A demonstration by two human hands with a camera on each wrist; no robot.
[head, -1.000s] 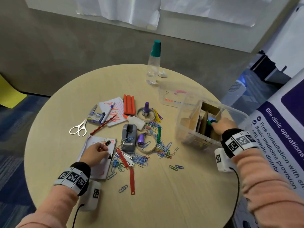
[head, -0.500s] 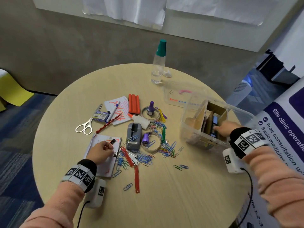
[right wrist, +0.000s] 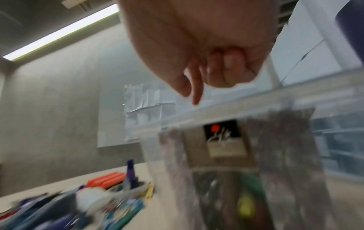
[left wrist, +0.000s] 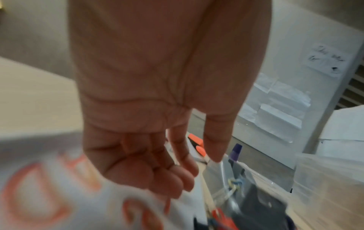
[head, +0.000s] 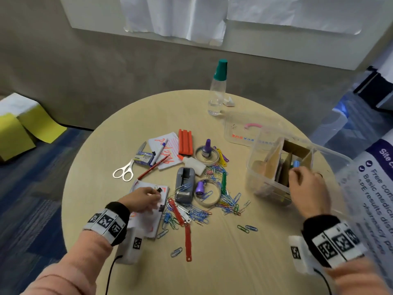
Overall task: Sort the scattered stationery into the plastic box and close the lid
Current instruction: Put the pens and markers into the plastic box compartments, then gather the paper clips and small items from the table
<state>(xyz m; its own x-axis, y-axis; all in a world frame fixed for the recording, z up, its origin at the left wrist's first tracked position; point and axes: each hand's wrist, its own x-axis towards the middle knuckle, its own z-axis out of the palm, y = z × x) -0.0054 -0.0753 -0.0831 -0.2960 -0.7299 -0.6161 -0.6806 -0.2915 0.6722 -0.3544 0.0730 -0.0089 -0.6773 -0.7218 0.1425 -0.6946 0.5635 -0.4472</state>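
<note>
The clear plastic box (head: pixel 261 177) with cardboard dividers stands open at the table's right; a blue marker (head: pixel 296 163) stands inside. Its lid (head: pixel 240 133) lies flat behind it. My right hand (head: pixel 292 174) hovers over the box's front rim, and the right wrist view shows that hand (right wrist: pixel 190 95) with fingers curled and nothing in it. My left hand (head: pixel 156 195) rests on a white notepad (head: pixel 148 222), fingertips beside a black binder clip (head: pixel 159 189). In the left wrist view, thumb and forefinger of the left hand (left wrist: pixel 202 165) stand apart, holding nothing.
Mid-table lie a grey tape dispenser (head: pixel 184 186), a spread of coloured paper clips (head: pixel 212 207), scissors (head: pixel 124 172), an orange block (head: pixel 185 142) and tape rolls. A green-capped bottle (head: pixel 217 92) stands at the far edge. A printed banner (head: pixel 372 188) crowds the box's right.
My right hand has drawn back out of the box's compartment to its front rim, leaving the blue marker inside. The left hand has stayed on the notepad by the binder clip.
</note>
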